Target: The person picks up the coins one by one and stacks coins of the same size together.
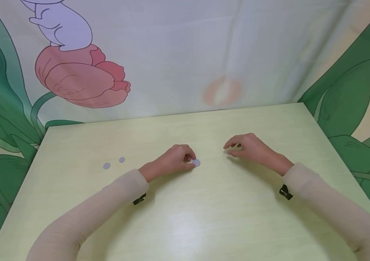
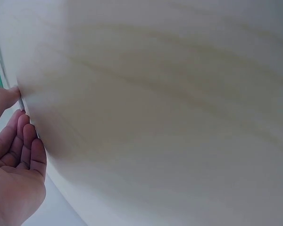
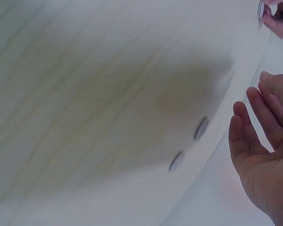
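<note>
Left of tabletop (image 1: 185, 206): a first disc (image 1: 106, 165), pale and flat, and just right of it, slightly farther back, a second disc (image 1: 122, 159), not touching. Both lie apart from the hands; whether they are finished with or waiting cannot be told. Middle: the left hand (image 1: 173, 159) pinches a third disc (image 1: 196, 162) at its left edge between thumb and forefinger; this piece is judged to be mid-handling, its release not yet done. Right: the right hand (image 1: 248, 146), fingers bent and parted from the thumb, holds nothing.

Views compared. The head view gives the third disc's round face; the left wrist view reduces it to a thin edge between thumb and fingertip, but exposes the other fingers, curled inward. The right wrist view alone shows a fourth disc (image 3: 177, 161) and a fifth disc (image 3: 201, 128) lying near the right hand. These are judged separate from the left-hand pair and probably covered by the right hand in the head view; if so, two more pieces may be left to handle.
</note>
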`<state>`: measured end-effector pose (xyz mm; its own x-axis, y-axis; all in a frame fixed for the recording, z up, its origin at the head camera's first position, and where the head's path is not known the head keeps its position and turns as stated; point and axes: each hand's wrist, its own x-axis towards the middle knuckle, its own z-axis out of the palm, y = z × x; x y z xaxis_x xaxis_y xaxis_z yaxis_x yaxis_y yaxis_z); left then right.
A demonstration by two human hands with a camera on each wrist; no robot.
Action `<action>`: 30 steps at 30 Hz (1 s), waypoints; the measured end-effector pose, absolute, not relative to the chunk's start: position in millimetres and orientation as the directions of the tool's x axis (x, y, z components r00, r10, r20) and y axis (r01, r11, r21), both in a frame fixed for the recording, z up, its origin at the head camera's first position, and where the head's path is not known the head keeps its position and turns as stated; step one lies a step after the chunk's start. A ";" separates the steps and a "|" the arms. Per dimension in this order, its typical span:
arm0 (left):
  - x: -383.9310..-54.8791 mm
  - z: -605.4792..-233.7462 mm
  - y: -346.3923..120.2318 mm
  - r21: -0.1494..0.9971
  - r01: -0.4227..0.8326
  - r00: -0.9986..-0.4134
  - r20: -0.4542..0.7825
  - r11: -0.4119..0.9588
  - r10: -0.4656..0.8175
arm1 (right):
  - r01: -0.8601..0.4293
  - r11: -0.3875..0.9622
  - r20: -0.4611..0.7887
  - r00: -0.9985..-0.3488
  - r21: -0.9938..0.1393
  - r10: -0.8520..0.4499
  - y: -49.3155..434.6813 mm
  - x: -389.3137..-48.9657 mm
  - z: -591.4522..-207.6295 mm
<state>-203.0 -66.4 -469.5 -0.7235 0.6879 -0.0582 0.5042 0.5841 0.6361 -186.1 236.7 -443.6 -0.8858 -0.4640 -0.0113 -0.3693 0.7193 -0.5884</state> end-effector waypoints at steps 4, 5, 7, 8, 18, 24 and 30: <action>-202.8 -469.8 -66.3 0.636 0.506 -0.723 -0.056 0.582 0.689 | -0.343 0.739 -0.026 -0.899 -0.580 -0.438 249.1 -187.7 -441.4; -202.8 -470.0 -66.3 0.637 0.506 -0.722 -0.056 0.582 0.689 | -0.337 0.746 -0.034 -0.901 -0.575 -0.432 252.0 -188.1 -440.8; -202.9 -470.4 -66.3 0.637 0.505 -0.722 -0.057 0.582 0.690 | -0.329 0.758 -0.044 -0.904 -0.563 -0.426 258.1 -188.6 -439.7; -202.9 -470.5 -66.3 0.637 0.506 -0.721 -0.058 0.582 0.690 | -0.321 0.764 -0.051 -0.907 -0.560 -0.419 261.2 -189.2 -439.6; -204.0 -469.8 -66.8 0.628 0.506 -0.719 -0.072 0.591 0.691 | -0.280 0.790 -0.087 -0.919 -0.545 -0.385 291.0 -194.6 -447.9; -203.8 -469.4 -65.4 0.623 0.500 -0.727 -0.075 0.602 0.682 | -0.309 0.774 -0.072 -0.907 -0.553 -0.414 301.8 -196.4 -458.3; -202.8 -468.4 -63.8 0.621 0.490 -0.735 -0.084 0.612 0.673 | -0.421 0.744 0.021 -0.876 -0.519 -0.482 305.5 -202.7 -471.9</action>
<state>-202.8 -63.8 -468.4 -0.7348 0.6731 -0.0837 0.4901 0.6122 0.6205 -202.7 305.5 -471.9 -0.8762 -0.4815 0.0207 -0.4211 0.7439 -0.5190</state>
